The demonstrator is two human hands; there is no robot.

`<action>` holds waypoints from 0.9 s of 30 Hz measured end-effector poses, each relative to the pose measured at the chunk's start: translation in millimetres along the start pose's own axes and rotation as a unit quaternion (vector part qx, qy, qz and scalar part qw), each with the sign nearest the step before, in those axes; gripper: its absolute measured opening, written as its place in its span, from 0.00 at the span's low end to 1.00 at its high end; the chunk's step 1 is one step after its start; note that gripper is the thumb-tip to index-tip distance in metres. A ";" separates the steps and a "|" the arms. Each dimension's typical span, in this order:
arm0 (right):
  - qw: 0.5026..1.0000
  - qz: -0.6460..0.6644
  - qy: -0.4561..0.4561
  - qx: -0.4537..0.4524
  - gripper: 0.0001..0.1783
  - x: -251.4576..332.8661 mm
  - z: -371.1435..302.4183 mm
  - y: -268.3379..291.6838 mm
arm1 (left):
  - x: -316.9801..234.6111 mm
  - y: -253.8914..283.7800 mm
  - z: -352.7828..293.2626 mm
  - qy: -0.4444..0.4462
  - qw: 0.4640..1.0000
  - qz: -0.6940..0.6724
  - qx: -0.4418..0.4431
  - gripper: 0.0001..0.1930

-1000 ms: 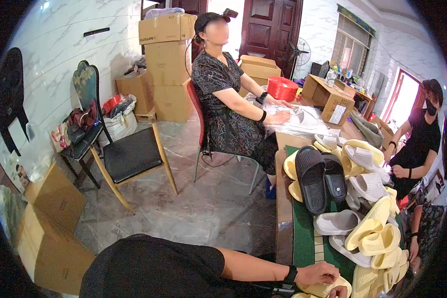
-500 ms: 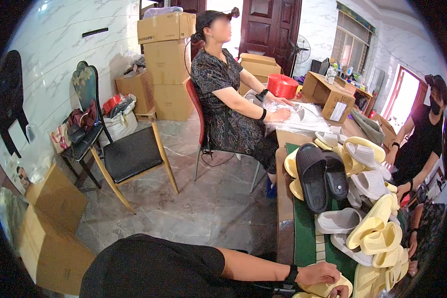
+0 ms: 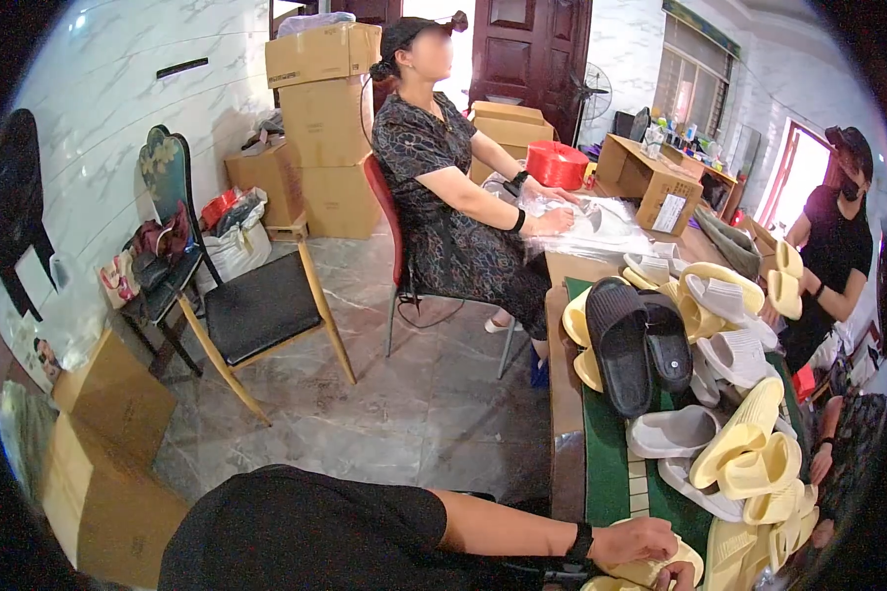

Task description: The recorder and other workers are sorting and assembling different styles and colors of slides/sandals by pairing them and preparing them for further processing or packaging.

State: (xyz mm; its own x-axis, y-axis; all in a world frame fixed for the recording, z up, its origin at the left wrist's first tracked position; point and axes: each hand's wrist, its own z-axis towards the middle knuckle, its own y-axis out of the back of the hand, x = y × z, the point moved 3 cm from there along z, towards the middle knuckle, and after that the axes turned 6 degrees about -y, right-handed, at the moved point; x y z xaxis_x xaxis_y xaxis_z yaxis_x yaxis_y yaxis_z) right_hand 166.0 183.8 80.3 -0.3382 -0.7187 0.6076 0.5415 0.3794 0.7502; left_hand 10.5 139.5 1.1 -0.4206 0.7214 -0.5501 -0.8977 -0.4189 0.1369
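Marble floor (image 3: 404, 414) and brown boxes (image 3: 325, 108) fill the room beside my long worktop (image 3: 565, 394), which has a green mat (image 3: 606, 473) heaped with yellow, grey and black slippers (image 3: 621, 335). One person sits at the far end; another stands holding yellow slippers. My left arm reaches across low down, and my left hand (image 3: 641, 544) has its fingers closed on a yellow slipper (image 3: 660, 569) at the near edge. My right hand is out of sight.

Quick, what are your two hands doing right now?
Left hand: closed on a pale yellow foam slipper at the table's near end.
Right hand: not in view.
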 end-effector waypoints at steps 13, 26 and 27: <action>0.999 -0.041 0.019 -0.014 0.08 1.3 -1.0 8.3 | -0.1 4.6 3.5 0.067 0.996 -0.060 -0.026 0.04; 0.982 -0.115 -0.040 0.145 0.34 24.9 -10.8 20.4 | -19.2 6.4 -20.7 0.172 0.966 -0.152 -0.121 0.04; 0.989 -0.063 -0.010 0.134 0.34 30.2 -9.8 20.9 | -21.0 7.3 -24.2 0.174 0.967 -0.139 -0.120 0.04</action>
State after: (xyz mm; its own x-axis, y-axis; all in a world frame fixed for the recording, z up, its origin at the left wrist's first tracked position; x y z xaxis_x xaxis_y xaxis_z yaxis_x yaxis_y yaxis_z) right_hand 174.6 164.2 111.8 -0.4074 -0.7589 0.5080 0.2721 0.4301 0.8608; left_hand 16.0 108.0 -6.3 -0.0590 0.6129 -0.7880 -0.8955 -0.3813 -0.2296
